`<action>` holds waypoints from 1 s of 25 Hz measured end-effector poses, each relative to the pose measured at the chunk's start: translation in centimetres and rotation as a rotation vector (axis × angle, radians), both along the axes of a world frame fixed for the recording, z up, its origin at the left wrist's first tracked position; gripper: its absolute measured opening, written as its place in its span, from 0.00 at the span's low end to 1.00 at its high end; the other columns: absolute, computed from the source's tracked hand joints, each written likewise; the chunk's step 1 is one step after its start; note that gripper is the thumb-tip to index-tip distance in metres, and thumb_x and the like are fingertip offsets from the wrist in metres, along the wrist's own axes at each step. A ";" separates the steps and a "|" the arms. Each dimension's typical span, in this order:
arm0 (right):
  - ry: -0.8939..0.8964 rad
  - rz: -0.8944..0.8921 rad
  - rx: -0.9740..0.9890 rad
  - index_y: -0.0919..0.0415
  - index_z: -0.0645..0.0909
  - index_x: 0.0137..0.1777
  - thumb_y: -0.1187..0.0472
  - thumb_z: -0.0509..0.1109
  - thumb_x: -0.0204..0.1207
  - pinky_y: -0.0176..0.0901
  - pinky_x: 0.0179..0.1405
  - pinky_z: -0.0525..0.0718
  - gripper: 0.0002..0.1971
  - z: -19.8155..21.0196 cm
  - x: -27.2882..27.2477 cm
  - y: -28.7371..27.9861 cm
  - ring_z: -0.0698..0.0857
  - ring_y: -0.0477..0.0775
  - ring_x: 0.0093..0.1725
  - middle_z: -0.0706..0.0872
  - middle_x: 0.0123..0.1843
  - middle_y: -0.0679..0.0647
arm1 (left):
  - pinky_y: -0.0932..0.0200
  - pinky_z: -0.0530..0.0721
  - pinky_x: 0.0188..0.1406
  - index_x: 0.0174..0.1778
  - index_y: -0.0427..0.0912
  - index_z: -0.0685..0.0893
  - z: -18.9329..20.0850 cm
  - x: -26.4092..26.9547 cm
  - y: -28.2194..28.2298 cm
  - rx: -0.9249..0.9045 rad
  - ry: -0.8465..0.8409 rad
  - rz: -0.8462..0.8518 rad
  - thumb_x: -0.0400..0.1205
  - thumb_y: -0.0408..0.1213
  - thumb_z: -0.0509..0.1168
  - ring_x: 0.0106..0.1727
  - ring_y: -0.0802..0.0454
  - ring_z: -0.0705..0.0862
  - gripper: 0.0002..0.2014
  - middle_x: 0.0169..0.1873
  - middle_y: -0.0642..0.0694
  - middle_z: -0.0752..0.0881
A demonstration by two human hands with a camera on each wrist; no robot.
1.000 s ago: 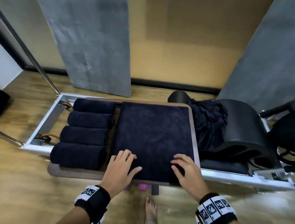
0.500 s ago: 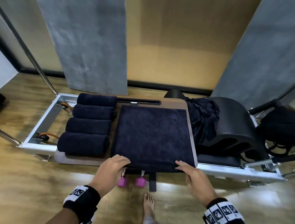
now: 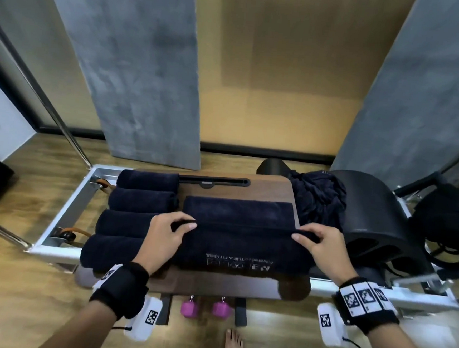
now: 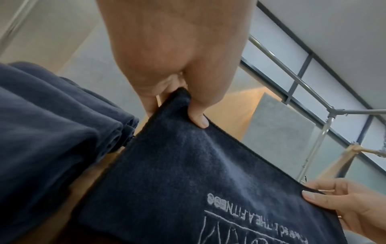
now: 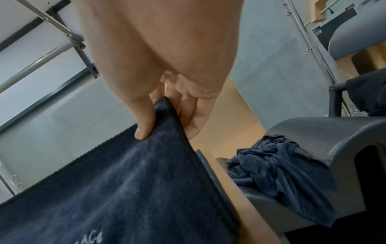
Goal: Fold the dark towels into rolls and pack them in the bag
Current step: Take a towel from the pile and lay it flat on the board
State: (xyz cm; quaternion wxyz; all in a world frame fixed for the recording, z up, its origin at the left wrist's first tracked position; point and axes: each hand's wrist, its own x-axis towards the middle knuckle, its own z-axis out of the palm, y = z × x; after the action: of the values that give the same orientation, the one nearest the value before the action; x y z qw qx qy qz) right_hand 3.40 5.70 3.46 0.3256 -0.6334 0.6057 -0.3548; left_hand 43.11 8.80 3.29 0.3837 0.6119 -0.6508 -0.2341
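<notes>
The pale letters on the dark towel [image 3: 240,246] are upside down and too fuzzy to read from the head camera. The left wrist picture cuts the letters off at its bottom edge. The fingers of the left hand [image 3: 163,237] and the right hand [image 3: 324,250] are tucked under the towel's lifted edge, so only the thumbs show. The black bag [image 3: 446,226] at the far right runs off the picture's edge.

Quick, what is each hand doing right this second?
Left hand: pinches the near left corner of the dark towel, lifted and folding over.
Right hand: pinches the near right corner of the same towel.
</notes>
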 end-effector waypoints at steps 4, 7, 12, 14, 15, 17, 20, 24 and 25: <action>0.021 -0.019 0.017 0.55 0.94 0.48 0.62 0.84 0.75 0.47 0.58 0.87 0.04 -0.6 0.8 -6.8 0.91 0.43 0.51 0.94 0.46 0.43 | 0.73 0.79 0.53 0.42 0.50 0.94 -0.3 -0.5 -6.6 0.042 -0.043 0.106 0.81 0.36 0.80 0.47 0.67 0.89 0.04 0.38 0.64 0.92; 0.052 -0.014 0.054 0.55 0.94 0.47 0.62 0.85 0.74 0.49 0.58 0.89 0.05 -1.5 1.4 -11.0 0.91 0.43 0.50 0.94 0.44 0.43 | 0.55 0.85 0.58 0.46 0.44 0.95 -1.1 -0.9 -10.3 0.122 -0.094 0.152 0.82 0.34 0.78 0.47 0.58 0.89 0.01 0.41 0.56 0.92; 0.142 -0.108 0.050 0.57 0.93 0.54 0.67 0.82 0.76 0.47 0.59 0.89 0.09 -3.4 1.7 -14.4 0.90 0.45 0.49 0.92 0.47 0.47 | 0.46 0.78 0.77 0.76 0.39 0.83 -2.6 -2.9 -12.6 0.178 -0.235 0.137 0.88 0.36 0.72 0.74 0.46 0.81 0.20 0.70 0.45 0.84; 0.139 -0.070 -0.043 0.54 0.93 0.45 0.73 0.79 0.75 0.38 0.53 0.88 0.12 -4.4 2.2 -13.9 0.88 0.40 0.46 0.91 0.44 0.44 | 0.45 0.80 0.71 0.71 0.42 0.85 -2.7 -4.6 -11.8 0.086 -0.310 0.105 0.89 0.40 0.69 0.68 0.49 0.80 0.15 0.63 0.49 0.83; 0.130 -0.016 -0.051 0.53 0.92 0.42 0.75 0.78 0.74 0.36 0.51 0.87 0.14 -4.9 2.6 -13.4 0.88 0.39 0.45 0.91 0.42 0.42 | 0.47 0.81 0.64 0.64 0.45 0.87 -2.7 -5.6 -11.0 0.051 -0.325 0.058 0.89 0.42 0.69 0.61 0.52 0.81 0.10 0.55 0.52 0.83; 0.150 0.115 -0.012 0.51 0.93 0.40 0.75 0.76 0.74 0.38 0.53 0.88 0.16 -5.6 3.4 -12.3 0.89 0.39 0.46 0.92 0.41 0.40 | 0.51 0.81 0.54 0.51 0.51 0.85 -3.1 -7.7 -9.3 0.085 -0.337 -0.107 0.91 0.50 0.64 0.48 0.58 0.79 0.09 0.43 0.57 0.81; 0.243 0.193 0.029 0.54 0.92 0.43 0.73 0.74 0.75 0.48 0.56 0.89 0.13 -6.0 3.5 -11.3 0.89 0.45 0.49 0.91 0.43 0.42 | 0.54 0.79 0.52 0.50 0.54 0.81 -4.8 -10.0 -6.7 0.220 -0.412 -0.355 0.92 0.62 0.54 0.49 0.59 0.76 0.18 0.44 0.58 0.79; 0.314 0.147 0.033 0.55 0.91 0.40 0.71 0.73 0.74 0.47 0.53 0.88 0.11 -5.6 2.7 -8.5 0.88 0.45 0.44 0.90 0.40 0.43 | 0.58 0.74 0.55 0.55 0.56 0.78 -6.0 -10.5 -5.6 0.134 -0.586 -0.334 0.91 0.64 0.51 0.53 0.60 0.75 0.18 0.49 0.62 0.75; 0.338 0.145 0.041 0.55 0.90 0.39 0.71 0.73 0.73 0.47 0.52 0.87 0.10 -5.4 2.7 -7.3 0.88 0.47 0.44 0.90 0.40 0.44 | 0.57 0.74 0.56 0.55 0.56 0.77 -6.0 -10.4 -5.6 0.103 -0.607 -0.302 0.91 0.63 0.53 0.54 0.59 0.76 0.16 0.49 0.62 0.75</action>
State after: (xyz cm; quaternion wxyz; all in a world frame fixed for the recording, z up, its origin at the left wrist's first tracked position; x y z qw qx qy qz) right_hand 6.10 -1.61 -1.94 0.2568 -0.7193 0.6116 -0.2061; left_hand 32.66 3.19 -2.76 0.1021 0.5691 -0.8058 -0.1279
